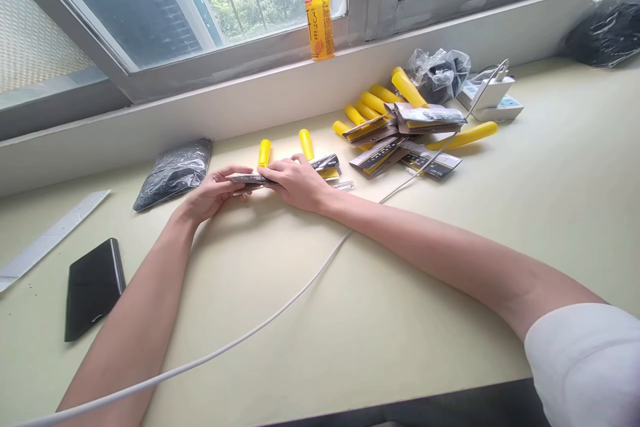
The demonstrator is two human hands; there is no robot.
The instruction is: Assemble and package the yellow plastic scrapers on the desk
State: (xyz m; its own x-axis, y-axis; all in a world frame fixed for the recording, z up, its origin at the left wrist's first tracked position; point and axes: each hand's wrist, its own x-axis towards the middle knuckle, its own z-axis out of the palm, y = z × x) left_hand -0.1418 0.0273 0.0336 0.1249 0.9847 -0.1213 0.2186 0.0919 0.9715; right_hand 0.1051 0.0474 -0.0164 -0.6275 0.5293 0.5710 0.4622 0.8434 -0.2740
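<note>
Both hands are on a yellow-handled tool in a dark printed card sleeve (250, 179), its short handle pointing toward the window. My left hand (213, 192) pinches the left end of the card between thumb and fingers. My right hand (303, 183) lies over the right end of the card with fingers closed on it; part of the card is hidden beneath. The kind of tool does not show. Just beyond my right hand, another carded yellow-handled tool (306, 144) lies on the table, with a small clear plastic piece (345, 185) beside it.
Several carded yellow-handled tools (380, 157) are heaped at the back right. A white cable (280, 312) crosses the table and my left forearm. A black bag (175, 173), a black phone-like device (95, 290) and a white strip (55, 237) lie left. A bottle (319, 20) stands on the sill.
</note>
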